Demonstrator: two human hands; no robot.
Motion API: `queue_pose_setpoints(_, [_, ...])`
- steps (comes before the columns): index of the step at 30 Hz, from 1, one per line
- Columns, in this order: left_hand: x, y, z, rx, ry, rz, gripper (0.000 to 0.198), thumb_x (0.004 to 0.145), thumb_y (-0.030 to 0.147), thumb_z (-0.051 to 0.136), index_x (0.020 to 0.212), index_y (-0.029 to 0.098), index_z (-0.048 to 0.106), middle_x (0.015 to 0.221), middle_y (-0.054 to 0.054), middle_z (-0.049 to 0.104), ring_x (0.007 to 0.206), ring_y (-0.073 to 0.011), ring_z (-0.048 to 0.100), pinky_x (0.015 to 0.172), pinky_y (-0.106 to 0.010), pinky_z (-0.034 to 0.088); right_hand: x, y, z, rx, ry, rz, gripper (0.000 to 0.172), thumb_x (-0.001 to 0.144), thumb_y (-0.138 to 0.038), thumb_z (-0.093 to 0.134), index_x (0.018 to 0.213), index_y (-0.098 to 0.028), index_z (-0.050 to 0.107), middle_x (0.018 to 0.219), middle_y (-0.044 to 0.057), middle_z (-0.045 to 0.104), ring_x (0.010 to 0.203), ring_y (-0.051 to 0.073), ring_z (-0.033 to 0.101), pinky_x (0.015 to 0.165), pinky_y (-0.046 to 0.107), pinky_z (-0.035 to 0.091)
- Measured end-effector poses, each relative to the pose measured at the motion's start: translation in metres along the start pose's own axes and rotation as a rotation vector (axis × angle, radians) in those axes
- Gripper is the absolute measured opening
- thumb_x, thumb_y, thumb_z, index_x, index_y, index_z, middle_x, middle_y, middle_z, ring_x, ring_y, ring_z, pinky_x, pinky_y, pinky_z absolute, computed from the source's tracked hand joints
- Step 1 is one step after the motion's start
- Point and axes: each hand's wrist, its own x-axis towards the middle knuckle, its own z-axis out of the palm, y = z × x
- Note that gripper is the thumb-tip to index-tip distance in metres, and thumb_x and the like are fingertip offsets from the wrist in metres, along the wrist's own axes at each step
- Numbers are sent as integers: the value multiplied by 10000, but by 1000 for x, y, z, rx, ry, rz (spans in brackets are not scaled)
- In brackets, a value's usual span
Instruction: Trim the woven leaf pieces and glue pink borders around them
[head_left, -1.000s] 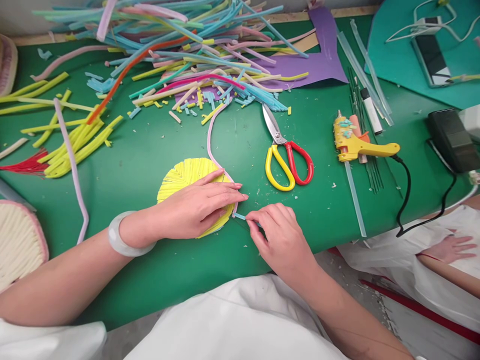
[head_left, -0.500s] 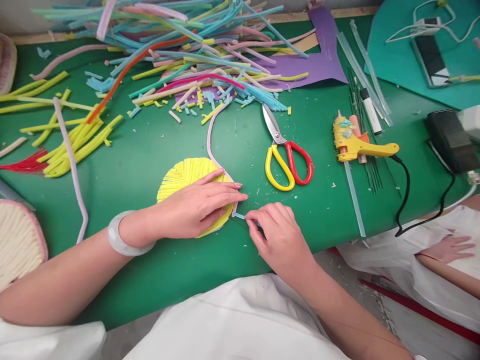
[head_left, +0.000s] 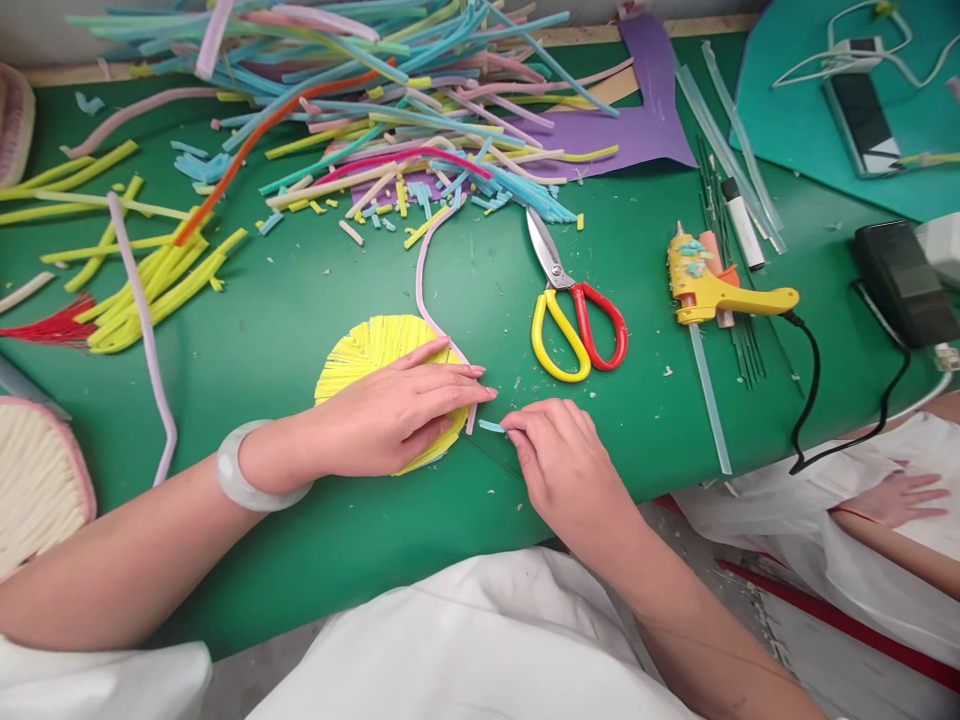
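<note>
My left hand lies flat, fingers stretched out, over a round yellow disc covered in strips of fuzzy stem. Its fingertips press on a pale pink fuzzy stem that runs along the disc's right edge and curves away up the table. Just right of the disc, my right hand pinches a short light-blue piece of fuzzy stem between thumb and forefinger. That piece stands a little apart from the pink stem's lower end. Scissors with one yellow and one red handle lie beyond my right hand.
A heap of coloured fuzzy stems covers the back of the green table, with purple sheet beside it. Yellow stems lie left. To the right are a yellow glue gun, its cord, a black adapter and another person's hand.
My right hand has moved slightly right and up with the blue piece, opening a gap from the pink stem's end. The left hand stays in place.
</note>
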Motion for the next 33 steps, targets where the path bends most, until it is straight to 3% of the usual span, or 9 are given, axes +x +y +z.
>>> queue_pose_setpoints(5, [1,0,0,-11,6,-6,388,1017,121,429,1390,200,503,1333,-90,674,1340,-214,559,1248,-522,236,0,-6,3,50,-12,0,198,1022,-138,372,1031,-154,569,866,67,602,778,204,520,706,340,425])
queue_pose_setpoints(17, [1,2,-1,-23,12,-8,365,1025,134,427,1375,198,509,1316,-85,684,1339,-215,561,1252,-517,224,-2,-14,14,-9,-9,-78,263,1010,-111,437,1123,-144,672,751,32,554,700,194,470,667,319,390])
queue_pose_setpoints(33, [2,2,0,-28,19,-10,376,1026,140,433,1387,212,511,1313,-84,687,1331,-217,568,1241,-524,254,-2,-16,15,-67,-3,-123,293,1004,-92,410,1151,-129,661,734,28,537,687,193,457,647,331,366])
